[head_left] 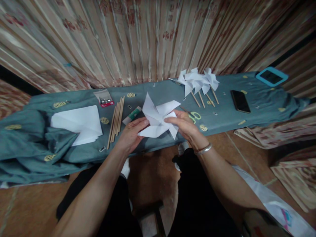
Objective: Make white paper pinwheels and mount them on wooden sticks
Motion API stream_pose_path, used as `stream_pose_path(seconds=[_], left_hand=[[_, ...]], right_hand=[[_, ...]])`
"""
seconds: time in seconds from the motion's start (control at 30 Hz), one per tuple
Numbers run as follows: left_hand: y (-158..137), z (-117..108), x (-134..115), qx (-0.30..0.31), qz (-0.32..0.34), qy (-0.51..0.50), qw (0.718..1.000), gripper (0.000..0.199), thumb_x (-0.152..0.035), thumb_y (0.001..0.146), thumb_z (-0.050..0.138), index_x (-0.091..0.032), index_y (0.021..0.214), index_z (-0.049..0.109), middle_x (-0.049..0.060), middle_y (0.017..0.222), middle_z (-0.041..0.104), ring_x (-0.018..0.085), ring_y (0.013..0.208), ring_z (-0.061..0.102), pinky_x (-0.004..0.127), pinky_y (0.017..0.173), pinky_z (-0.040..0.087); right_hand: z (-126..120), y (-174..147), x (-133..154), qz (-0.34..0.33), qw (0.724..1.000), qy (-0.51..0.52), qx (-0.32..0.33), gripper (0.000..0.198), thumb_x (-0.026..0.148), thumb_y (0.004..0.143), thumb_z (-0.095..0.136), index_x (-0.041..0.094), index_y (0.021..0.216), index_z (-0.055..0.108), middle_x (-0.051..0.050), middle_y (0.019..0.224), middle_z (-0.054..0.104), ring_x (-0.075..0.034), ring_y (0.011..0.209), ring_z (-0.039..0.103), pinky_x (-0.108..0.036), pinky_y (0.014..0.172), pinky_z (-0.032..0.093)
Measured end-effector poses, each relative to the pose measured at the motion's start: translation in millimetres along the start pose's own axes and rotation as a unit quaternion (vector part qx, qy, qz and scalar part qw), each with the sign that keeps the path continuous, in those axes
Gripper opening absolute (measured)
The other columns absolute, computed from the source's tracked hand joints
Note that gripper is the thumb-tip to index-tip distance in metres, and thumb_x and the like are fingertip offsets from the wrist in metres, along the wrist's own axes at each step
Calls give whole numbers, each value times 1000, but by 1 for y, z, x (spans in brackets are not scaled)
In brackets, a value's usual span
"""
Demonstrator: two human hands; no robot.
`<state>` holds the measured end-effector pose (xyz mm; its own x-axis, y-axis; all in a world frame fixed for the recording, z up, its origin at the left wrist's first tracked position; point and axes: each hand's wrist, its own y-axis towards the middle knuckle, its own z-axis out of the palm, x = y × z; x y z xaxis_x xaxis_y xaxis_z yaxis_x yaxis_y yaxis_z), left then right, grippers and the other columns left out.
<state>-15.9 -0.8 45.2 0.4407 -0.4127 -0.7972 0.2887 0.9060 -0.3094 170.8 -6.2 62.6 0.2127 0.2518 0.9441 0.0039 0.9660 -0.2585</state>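
Observation:
A white paper pinwheel (158,117) is held between both hands above the front of the cloth-covered bench. My left hand (134,131) is closed on its left blade, thumb on top. My right hand (184,123) grips it from the right, with the thumb pressed near the folded centre. No stick shows on this pinwheel. Just left of my left hand lies a green and white glue stick (133,115). Beyond my right hand are scissors (195,116) with light green handles, partly hidden by that hand.
Wooden sticks (116,118) lie left of the glue stick, beside a packet of small metal pieces (105,98). White paper sheets (76,120) are farther left. Several pinwheels on sticks (198,82), a phone (240,101) and a blue-framed device (271,76) lie right.

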Motion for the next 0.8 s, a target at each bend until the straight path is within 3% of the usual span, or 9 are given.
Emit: stream_pose_path(seconds=[0.3,0.57,0.8], left_hand=[[-1,0,-3,14,-11,67,998,33,-27,52,85,-16,82,76,7,81,75,24,82,70,36,79,57],[0,-2,-1,-16,15,134,991,30,-29,51,85,-18,78,77,5,77,74,20,73,67,35,76,55],[4,-2,5,-66,57,131,988,29,-32,48,86,-18,71,75,4,75,72,16,68,64,32,73,53]], right_hand=[[-3,1,-1,-11,999,-40,7,31,20,51,75,17,81,66,2,72,71,-14,64,62,-28,66,48],[-3,0,1,-34,997,-74,17,30,21,53,74,17,80,65,1,74,70,-14,65,60,-28,64,49],[-1,0,-1,-32,995,-89,15,31,27,53,75,17,80,64,-1,76,70,-16,68,63,-31,65,50]])
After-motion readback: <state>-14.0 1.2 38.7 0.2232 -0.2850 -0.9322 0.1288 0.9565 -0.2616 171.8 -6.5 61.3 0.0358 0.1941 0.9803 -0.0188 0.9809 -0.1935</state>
